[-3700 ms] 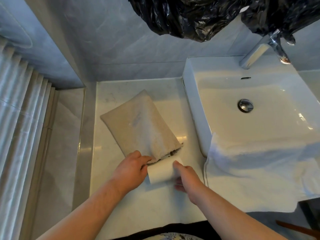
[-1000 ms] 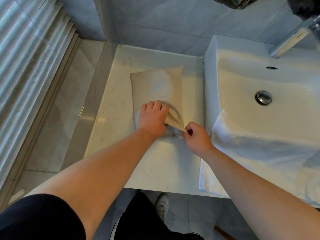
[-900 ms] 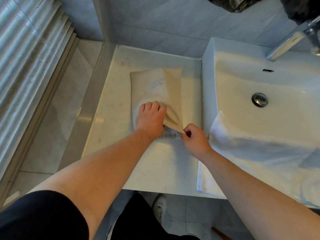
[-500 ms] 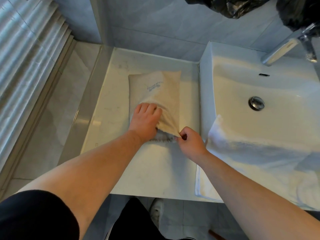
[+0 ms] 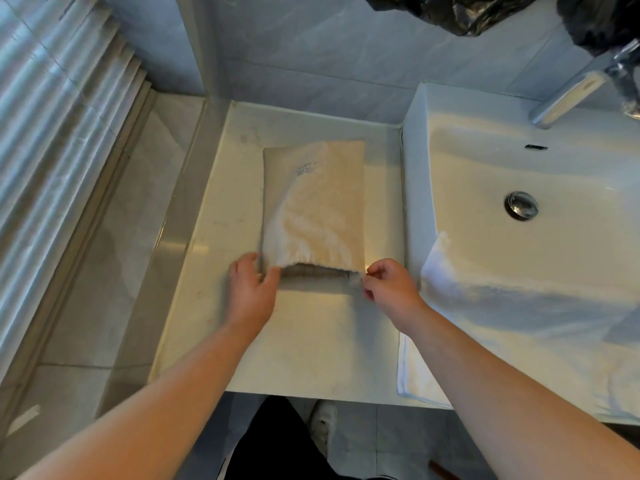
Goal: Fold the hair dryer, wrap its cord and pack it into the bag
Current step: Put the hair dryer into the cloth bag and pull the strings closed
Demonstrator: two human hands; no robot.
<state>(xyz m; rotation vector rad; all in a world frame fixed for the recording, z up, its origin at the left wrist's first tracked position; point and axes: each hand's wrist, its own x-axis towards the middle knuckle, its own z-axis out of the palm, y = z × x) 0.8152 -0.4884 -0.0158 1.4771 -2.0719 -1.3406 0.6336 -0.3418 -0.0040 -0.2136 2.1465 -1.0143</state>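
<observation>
A beige cloth drawstring bag [image 5: 313, 206] lies lengthwise on the white counter [image 5: 304, 334], its mouth facing me and bulging as if filled. The hair dryer is hidden inside the bag; no part of it or its cord shows. My left hand [image 5: 252, 289] grips the bag's near left corner at the mouth. My right hand [image 5: 388, 284] pinches the near right corner of the mouth between thumb and fingers. The mouth stands slightly agape, dark inside.
A white basin [image 5: 519, 202] with a drain sits right of the bag, a chrome tap [image 5: 575, 95] behind it. A white towel [image 5: 502, 323] hangs over the basin's front edge. Black plastic [image 5: 485, 12] hangs above. The floor lies to the left, beside the counter.
My left hand slid off the top of the bag to its near left corner. The right hand kept its pinch on the right corner. The white dryer end seen earlier is now inside.
</observation>
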